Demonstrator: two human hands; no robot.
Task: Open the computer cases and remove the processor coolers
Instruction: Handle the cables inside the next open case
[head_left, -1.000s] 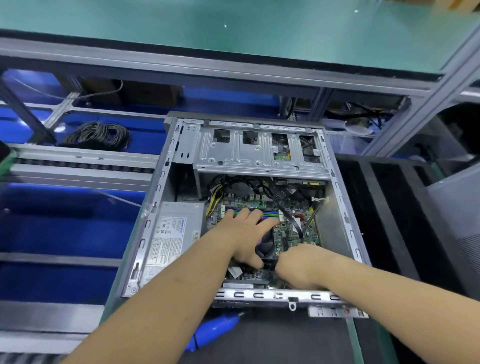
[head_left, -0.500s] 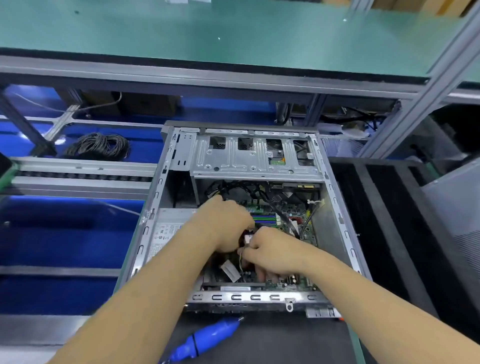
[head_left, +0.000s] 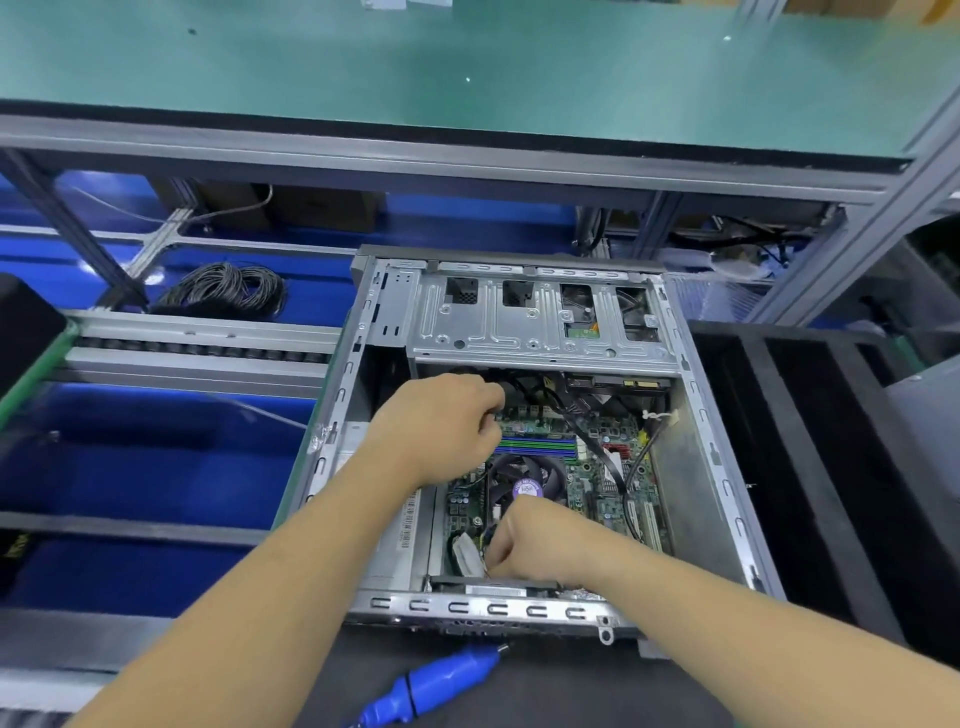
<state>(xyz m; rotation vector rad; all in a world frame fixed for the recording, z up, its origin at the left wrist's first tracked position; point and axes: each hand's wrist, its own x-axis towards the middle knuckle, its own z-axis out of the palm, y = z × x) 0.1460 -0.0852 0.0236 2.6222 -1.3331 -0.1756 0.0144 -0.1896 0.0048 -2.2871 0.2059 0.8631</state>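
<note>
The open computer case (head_left: 722, 467) lies on its side with the motherboard showing. The processor cooler (head_left: 524, 480), a black fan with a purple sticker at its hub, sits in the middle of the board. My left hand (head_left: 447, 426) is at the cooler's upper left, its fingers curled in a pinch against a black cable (head_left: 524, 387). At the cooler's lower left corner my right hand (head_left: 540, 545) pinches the thin fan wires (head_left: 485, 540) next to a white connector (head_left: 467, 561). Both sets of fingertips are hidden.
A blue electric screwdriver (head_left: 441, 680) lies on the black mat in front of the case. The drive cage (head_left: 540, 322) spans the case's far end. Left of the case are a roller conveyor (head_left: 197, 348) and a coil of black cable (head_left: 223, 291). Black trays (head_left: 831, 467) stand on the right.
My left hand has moved off the cooler, up and left to the black cables. My right hand slid down to the cooler's lower left corner. The fan is uncovered now.
</note>
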